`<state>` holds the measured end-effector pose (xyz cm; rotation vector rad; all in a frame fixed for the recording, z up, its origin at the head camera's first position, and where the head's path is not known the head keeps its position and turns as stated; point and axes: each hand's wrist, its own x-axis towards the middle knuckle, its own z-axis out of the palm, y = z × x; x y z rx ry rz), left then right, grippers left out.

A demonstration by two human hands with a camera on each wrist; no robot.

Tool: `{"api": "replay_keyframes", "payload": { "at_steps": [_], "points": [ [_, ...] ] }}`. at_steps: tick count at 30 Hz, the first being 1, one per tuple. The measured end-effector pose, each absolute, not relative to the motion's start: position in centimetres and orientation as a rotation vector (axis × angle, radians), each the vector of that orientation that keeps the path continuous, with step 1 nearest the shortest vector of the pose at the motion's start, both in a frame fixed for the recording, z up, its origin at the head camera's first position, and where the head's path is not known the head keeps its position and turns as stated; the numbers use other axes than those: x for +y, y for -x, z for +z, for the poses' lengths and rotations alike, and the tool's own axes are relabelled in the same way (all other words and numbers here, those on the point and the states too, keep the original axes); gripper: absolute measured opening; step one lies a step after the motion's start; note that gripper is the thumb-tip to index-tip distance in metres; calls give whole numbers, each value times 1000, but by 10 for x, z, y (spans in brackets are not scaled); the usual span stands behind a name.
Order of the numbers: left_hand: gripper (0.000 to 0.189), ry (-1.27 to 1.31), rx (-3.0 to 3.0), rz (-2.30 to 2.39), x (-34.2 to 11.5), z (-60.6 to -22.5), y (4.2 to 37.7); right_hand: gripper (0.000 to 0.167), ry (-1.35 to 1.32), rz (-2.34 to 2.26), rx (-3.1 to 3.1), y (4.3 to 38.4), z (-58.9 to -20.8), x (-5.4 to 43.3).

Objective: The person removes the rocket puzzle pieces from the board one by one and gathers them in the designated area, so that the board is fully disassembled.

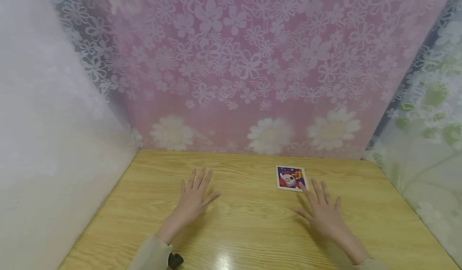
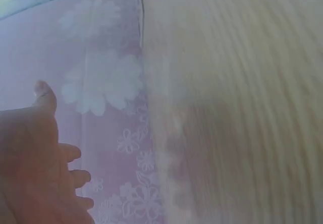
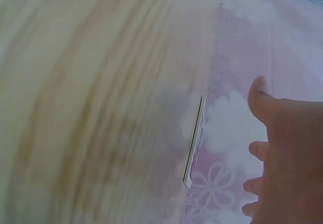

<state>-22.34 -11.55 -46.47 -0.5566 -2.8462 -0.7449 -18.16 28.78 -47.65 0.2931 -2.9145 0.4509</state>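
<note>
My left hand (image 1: 193,199) hovers over the left part of the wooden table (image 1: 245,226), its fingers spread and straight, holding nothing. On the other side my right hand (image 1: 323,216) has its fingers spread too and grips nothing. Just beyond its index fingertip lies a square picture tile (image 1: 287,177) with a pale border and a cartoon of a white, round-headed figure on purple. The fingertip overlaps the tile's near right corner in the head view. In the right wrist view the tile (image 3: 194,146) appears edge-on, apart from the right hand (image 3: 295,153). The left wrist view shows the left hand (image 2: 38,168) off the tabletop.
A pink flowered cloth (image 1: 231,81) hangs along the table's back edge. Pale cloth (image 1: 47,121) walls the left side, and green-leafed cloth (image 1: 433,149) the right. A small black object (image 1: 175,260) shows by the left sleeve.
</note>
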Motion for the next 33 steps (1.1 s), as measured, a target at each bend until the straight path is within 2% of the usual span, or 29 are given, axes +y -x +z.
{"api": "replay_keyframes", "payload": {
  "at_steps": [5,13,23,33],
  "points": [
    [72,645,-2760,-1128,-95,-455,235,79,-241,522,-2898,189,-469,299],
    [58,711,-2564,-1622,-59,-457,255,70,-215,917,-2791,210,-465,323],
    [57,721,-2478,-1916,-16,-473,275,67,-66,1097,-2785,225,-473,341],
    [61,546,-2388,-2216,24,-488,293,63,20,1365,-2702,247,-474,344]
  ]
}}
